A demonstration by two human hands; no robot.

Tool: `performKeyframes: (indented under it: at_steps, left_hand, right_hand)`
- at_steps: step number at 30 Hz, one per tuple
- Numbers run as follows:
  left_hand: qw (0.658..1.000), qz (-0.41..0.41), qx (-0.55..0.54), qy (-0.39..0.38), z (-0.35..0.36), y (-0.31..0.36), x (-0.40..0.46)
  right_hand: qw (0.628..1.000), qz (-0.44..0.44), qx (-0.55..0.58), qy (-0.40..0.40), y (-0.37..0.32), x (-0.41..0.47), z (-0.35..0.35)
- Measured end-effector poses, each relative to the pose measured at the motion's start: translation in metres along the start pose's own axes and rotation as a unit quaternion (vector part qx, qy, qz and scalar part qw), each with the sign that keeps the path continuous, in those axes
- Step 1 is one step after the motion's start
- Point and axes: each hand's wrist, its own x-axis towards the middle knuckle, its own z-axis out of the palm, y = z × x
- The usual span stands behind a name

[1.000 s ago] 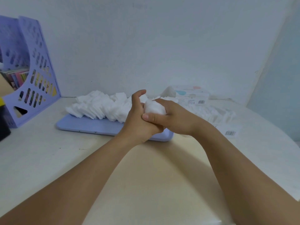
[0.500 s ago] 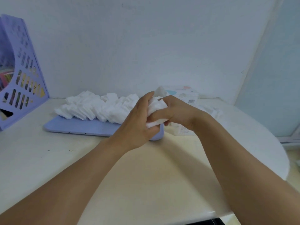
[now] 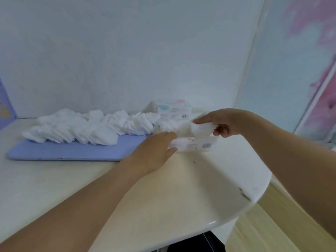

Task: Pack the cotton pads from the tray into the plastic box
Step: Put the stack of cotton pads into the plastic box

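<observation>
We record a small stack of cotton pads (image 3: 201, 128) held just above the plastic box (image 3: 195, 144), which sits on the table (image 3: 163, 197) immediately right of the tray (image 3: 69, 151). The box is clear, with a barcode label on its near side; its contents are too blurred for us to judge. The bulk of the cotton pads, a long heap (image 3: 87, 128), lies along the far half of the lilac tray, leaving the near half bare.

The right hand (image 3: 225, 122) pinches the held stack, thumb on top and curled fingers beneath, wrist slightly raised, forearm entering from the lower right and crossing above the table edge. The left hand (image 3: 156, 151) lies palm down at the box's left end, fingers extended and together, fingertips touching the box's near left corner with the thumb below them; we cannot tell whether it grips the box or merely steadies it. Its forearm runs diagonally from the lower left across the tabletop.

Behind the plastic box, against the wall (image 3: 127, 51), we note a second white carton (image 3: 174, 110) with a barcode and pastel markings. At the far left edge a sliver of a lilac file holder (image 3: 5, 104) is visible. The table has a rounded right edge, with pale wood flooring (image 3: 263, 230) below it.
</observation>
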Motion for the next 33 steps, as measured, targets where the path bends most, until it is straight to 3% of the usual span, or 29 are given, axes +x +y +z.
performKeyframes:
  at_steps: [6, 10, 15, 17, 22, 24, 27, 30, 33]
  left_hand:
    - [0.999, -0.013, -0.029, 0.042, 0.012, -0.006, 0.010]
    - [0.999, -0.007, -0.030, 0.040, 0.014, -0.005, 0.010]
    - [0.999, -0.004, -0.018, 0.042, 0.012, -0.004, 0.010]
    - [0.999, 0.003, -0.016, 0.041, 0.012, -0.004, 0.010]
    - [0.999, 0.012, -0.032, 0.041, 0.011, -0.006, 0.009]
    - [0.998, 0.008, -0.035, 0.042, 0.011, -0.005, 0.009]
    - [0.998, 0.014, -0.046, 0.051, 0.013, -0.005, 0.005]
    - [0.994, 0.018, -0.096, 0.041, 0.005, -0.012, -0.005]
    - [0.985, 0.007, -0.145, 0.097, -0.024, -0.029, -0.014]
  right_hand:
    - [0.974, 0.075, -0.213, 0.019, -0.015, 0.020, 0.011]
    - [0.881, -0.030, -0.456, 0.124, -0.014, 0.024, 0.029]
    - [0.804, -0.064, -0.542, 0.237, -0.009, 0.019, 0.036]
    - [0.816, -0.036, -0.526, 0.236, -0.008, 0.018, 0.034]
    - [0.941, 0.053, -0.311, 0.119, 0.002, 0.017, 0.039]
    - [0.972, 0.054, -0.194, 0.125, 0.007, 0.027, 0.044]
    - [0.981, 0.042, -0.105, 0.158, 0.010, 0.036, 0.050]
    - [0.985, 0.052, -0.103, 0.130, 0.003, 0.028, 0.046]
    - [0.978, -0.035, -0.074, 0.191, -0.021, 0.003, 0.039]
